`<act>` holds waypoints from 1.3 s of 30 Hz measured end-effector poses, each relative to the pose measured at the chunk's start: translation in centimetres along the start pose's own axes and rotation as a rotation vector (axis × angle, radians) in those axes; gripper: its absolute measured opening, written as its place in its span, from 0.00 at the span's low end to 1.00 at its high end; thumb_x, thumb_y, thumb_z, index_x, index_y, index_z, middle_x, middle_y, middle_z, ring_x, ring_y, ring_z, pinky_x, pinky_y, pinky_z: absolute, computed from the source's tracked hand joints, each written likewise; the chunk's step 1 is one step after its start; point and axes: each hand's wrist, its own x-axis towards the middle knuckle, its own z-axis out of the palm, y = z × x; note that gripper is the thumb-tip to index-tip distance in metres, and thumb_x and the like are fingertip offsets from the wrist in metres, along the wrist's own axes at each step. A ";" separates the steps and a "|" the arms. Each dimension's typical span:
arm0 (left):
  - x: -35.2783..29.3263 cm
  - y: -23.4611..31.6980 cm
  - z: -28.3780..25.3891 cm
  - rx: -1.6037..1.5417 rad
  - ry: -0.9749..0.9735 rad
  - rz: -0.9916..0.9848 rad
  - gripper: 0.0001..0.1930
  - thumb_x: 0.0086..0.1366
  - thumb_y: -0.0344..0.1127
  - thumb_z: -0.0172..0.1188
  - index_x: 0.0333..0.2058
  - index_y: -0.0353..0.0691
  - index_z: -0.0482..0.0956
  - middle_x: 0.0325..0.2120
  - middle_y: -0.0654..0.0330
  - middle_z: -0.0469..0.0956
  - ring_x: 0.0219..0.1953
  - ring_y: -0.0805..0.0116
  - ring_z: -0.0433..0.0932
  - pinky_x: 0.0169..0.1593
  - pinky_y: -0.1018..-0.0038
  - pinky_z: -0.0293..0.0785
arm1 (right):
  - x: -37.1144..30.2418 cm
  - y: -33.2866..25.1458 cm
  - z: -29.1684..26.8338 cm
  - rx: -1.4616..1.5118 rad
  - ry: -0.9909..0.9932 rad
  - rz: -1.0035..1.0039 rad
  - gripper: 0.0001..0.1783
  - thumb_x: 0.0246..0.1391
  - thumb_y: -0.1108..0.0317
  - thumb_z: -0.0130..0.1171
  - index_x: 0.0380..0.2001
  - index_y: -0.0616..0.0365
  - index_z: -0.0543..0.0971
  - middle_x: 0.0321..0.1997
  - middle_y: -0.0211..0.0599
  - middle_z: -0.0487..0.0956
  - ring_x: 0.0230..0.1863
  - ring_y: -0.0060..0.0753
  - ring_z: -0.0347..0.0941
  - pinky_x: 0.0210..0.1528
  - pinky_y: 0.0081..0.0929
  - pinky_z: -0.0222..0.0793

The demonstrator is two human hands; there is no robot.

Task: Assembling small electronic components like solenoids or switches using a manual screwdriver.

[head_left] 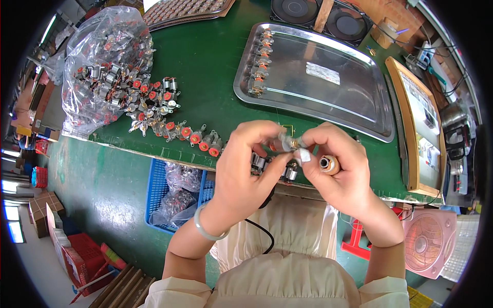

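Both hands meet over the near edge of the green table. My left hand [245, 163] is closed, pinching a small motor-like part [280, 144] with a metal body between thumb and fingers. My right hand [340, 167] is closed too, its fingertips at the same part's end. A wooden-handled tool [329, 165] is tucked in the right palm; its working end is hidden. White wrapping [305, 155] covers a right fingertip. Just under the hands lie a few silver parts [290, 173], partly covered. A line of similar parts with orange-red discs [196, 137] leads in from the left.
A clear plastic bag [82, 102] spills many such parts at the left. Beyond my hands lies a metal tray [349, 82] with a row of parts [262, 61] along its left side. Two black fans [349, 23], a wooden frame [411, 128] and a blue basket [154, 192] stand around.
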 end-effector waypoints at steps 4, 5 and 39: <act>0.6 0.2 -1.5 -0.137 -0.214 -0.112 0.16 0.52 0.23 0.61 0.42 0.34 0.75 0.36 0.55 0.76 0.32 0.71 0.75 0.31 0.78 0.71 | 0.3 0.0 -0.2 -0.180 0.004 -0.165 0.17 0.33 0.80 0.61 0.33 0.63 0.71 0.29 0.40 0.72 0.25 0.38 0.71 0.25 0.27 0.67; 0.8 0.0 -1.6 -0.142 -0.236 -0.098 0.16 0.52 0.23 0.61 0.42 0.34 0.76 0.35 0.55 0.77 0.32 0.70 0.75 0.32 0.78 0.72 | 0.4 -0.1 -0.2 -0.214 0.004 -0.199 0.18 0.33 0.79 0.61 0.33 0.63 0.71 0.29 0.40 0.72 0.25 0.38 0.71 0.24 0.28 0.67; 1.0 -2.2 0.6 0.383 0.142 0.374 0.19 0.45 0.17 0.61 0.40 0.32 0.78 0.31 0.54 0.76 0.29 0.61 0.74 0.31 0.73 0.72 | 2.4 -0.1 -0.1 0.106 -0.085 0.443 0.08 0.45 0.73 0.56 0.29 0.64 0.70 0.20 0.40 0.71 0.20 0.28 0.66 0.24 0.24 0.63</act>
